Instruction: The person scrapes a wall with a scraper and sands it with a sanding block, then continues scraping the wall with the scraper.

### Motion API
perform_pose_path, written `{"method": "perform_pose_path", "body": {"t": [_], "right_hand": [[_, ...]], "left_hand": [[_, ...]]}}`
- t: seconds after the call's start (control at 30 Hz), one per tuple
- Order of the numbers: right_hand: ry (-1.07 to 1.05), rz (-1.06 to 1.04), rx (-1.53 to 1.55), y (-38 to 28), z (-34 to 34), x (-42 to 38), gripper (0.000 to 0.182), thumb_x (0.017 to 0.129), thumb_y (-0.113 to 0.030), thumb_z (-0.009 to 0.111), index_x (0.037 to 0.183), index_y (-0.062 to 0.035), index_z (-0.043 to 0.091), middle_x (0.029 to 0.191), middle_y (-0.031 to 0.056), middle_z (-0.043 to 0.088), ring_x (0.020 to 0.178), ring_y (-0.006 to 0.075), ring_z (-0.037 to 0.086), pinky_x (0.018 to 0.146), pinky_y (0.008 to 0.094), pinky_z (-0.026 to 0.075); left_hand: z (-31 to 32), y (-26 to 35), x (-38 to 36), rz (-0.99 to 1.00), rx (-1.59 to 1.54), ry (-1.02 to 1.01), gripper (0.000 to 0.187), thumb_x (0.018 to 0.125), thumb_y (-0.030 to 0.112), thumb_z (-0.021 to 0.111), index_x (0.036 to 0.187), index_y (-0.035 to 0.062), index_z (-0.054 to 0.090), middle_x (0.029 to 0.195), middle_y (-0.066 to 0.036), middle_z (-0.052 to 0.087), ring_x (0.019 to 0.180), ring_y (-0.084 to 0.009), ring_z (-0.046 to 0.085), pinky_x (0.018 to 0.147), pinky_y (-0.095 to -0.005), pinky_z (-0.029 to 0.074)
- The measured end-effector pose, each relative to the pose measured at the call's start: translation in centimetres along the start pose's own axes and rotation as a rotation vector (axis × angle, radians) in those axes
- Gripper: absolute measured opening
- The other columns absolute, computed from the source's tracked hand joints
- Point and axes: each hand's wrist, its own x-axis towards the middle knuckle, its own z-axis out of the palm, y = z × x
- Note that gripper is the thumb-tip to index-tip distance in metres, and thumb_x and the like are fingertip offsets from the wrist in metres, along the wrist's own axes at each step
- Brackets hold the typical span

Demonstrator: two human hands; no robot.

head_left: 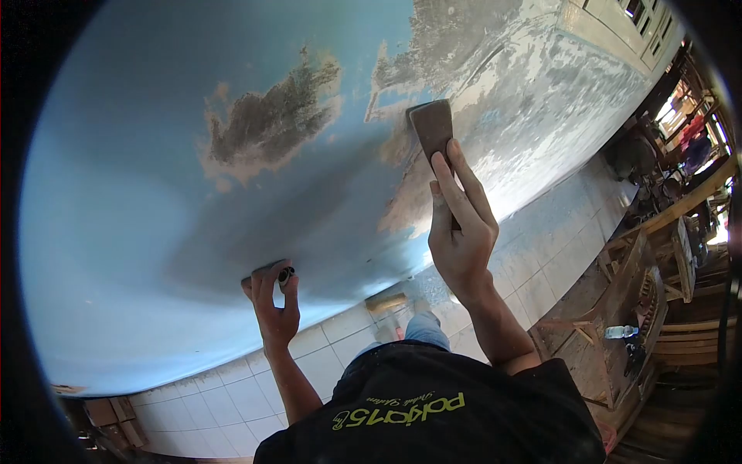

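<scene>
A blue painted wall [131, 193] with grey, bare patches fills the upper left and middle. My right hand [461, 236] grips a brown sanding block [433, 127], its fingers stretched along the back. The block's far end lies at the edge between blue paint and the scraped grey area [533, 108]. Lower on the left, my left hand [277, 305] is closed around a tool with a round, dark, hollow-looking end [287, 275]. A thin dark edge of it shows by the fingertips at the wall; its full shape is hidden.
Pale floor tiles [224, 402] run along the wall's foot, with a light brown block [386, 302] near my feet. At right stands a wooden bench [618, 359] with a plastic bottle [621, 332]. Cardboard boxes [108, 414] sit at lower left.
</scene>
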Motion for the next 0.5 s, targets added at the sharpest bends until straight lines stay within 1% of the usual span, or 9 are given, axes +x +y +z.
{"method": "perform_pose_path", "body": {"t": [0.07, 0.13, 0.23, 0.27, 0.33, 0.4, 0.5], "right_hand": [[-0.024, 0.017, -0.010, -0.1, 0.1, -1.4, 0.041, 0.088, 0.011, 0.057, 0.127, 0.0013, 0.061, 0.138, 0.0232, 0.052, 0.122, 0.0345, 0.057, 0.093, 0.0353, 0.054], [-0.051, 0.006, -0.068, -0.2, 0.5, -2.2, 0.040, 0.088, 0.011, 0.056, 0.127, 0.0025, 0.061, 0.138, 0.0241, 0.052, 0.122, 0.0346, 0.057, 0.091, 0.0349, 0.055], [-0.007, -0.024, -0.017, 0.2, 0.2, -0.7, 0.040, 0.088, 0.012, 0.056, 0.127, 0.0024, 0.061, 0.137, 0.0249, 0.052, 0.123, 0.0348, 0.056, 0.093, 0.0352, 0.054], [-0.011, 0.042, 0.015, -0.3, 0.0, -0.4, 0.040, 0.088, 0.012, 0.056, 0.127, 0.0026, 0.061, 0.137, 0.0255, 0.052, 0.123, 0.0348, 0.056, 0.093, 0.0354, 0.054], [-0.025, 0.036, 0.001, -0.1, 0.0, -1.4, 0.041, 0.088, 0.012, 0.056, 0.127, 0.0028, 0.060, 0.137, 0.0255, 0.052, 0.123, 0.0348, 0.056, 0.093, 0.0355, 0.054], [-0.056, 0.004, -0.063, -0.1, 0.4, -2.2, 0.040, 0.087, 0.012, 0.055, 0.126, 0.0037, 0.060, 0.136, 0.0258, 0.053, 0.123, 0.0348, 0.057, 0.094, 0.0356, 0.054], [-0.006, 0.018, 0.000, 0.3, 0.0, -0.8, 0.040, 0.087, 0.013, 0.054, 0.126, 0.0043, 0.060, 0.136, 0.0256, 0.053, 0.122, 0.0350, 0.057, 0.094, 0.0356, 0.053]], "left_hand": [[-0.4, -0.1, 0.1, 0.006, -0.001, 0.004, 0.023, 0.086, 0.010, 0.068, 0.110, 0.0120, 0.066, 0.102, -0.006, 0.061, 0.100, -0.0268, 0.045, 0.091, -0.0431, 0.036], [-0.5, -0.4, 0.1, 0.011, -0.002, -0.041, 0.024, 0.086, 0.010, 0.067, 0.110, 0.0116, 0.066, 0.103, -0.006, 0.061, 0.102, -0.0276, 0.045, 0.091, -0.0428, 0.037], [-0.1, -0.1, 0.0, -0.002, 0.002, -0.001, 0.024, 0.086, 0.010, 0.067, 0.110, 0.0113, 0.066, 0.104, -0.006, 0.061, 0.103, -0.0280, 0.044, 0.092, -0.0417, 0.037], [-0.2, 0.0, 0.0, -0.006, 0.001, -0.009, 0.024, 0.086, 0.010, 0.067, 0.110, 0.0113, 0.066, 0.104, -0.006, 0.061, 0.103, -0.0280, 0.044, 0.092, -0.0417, 0.037], [-0.4, 0.2, 0.1, -0.043, -0.004, -0.030, 0.024, 0.086, 0.009, 0.067, 0.110, 0.0117, 0.066, 0.104, -0.006, 0.062, 0.102, -0.0279, 0.044, 0.092, -0.0411, 0.037], [-0.2, -0.3, 0.1, -0.029, -0.006, -0.026, 0.024, 0.086, 0.009, 0.067, 0.110, 0.0122, 0.066, 0.105, -0.006, 0.062, 0.102, -0.0278, 0.044, 0.092, -0.0414, 0.037], [-0.1, -0.3, 0.2, -0.017, -0.009, -0.022, 0.024, 0.086, 0.010, 0.068, 0.110, 0.0130, 0.067, 0.105, -0.005, 0.062, 0.102, -0.0276, 0.044, 0.092, -0.0418, 0.037]]}}
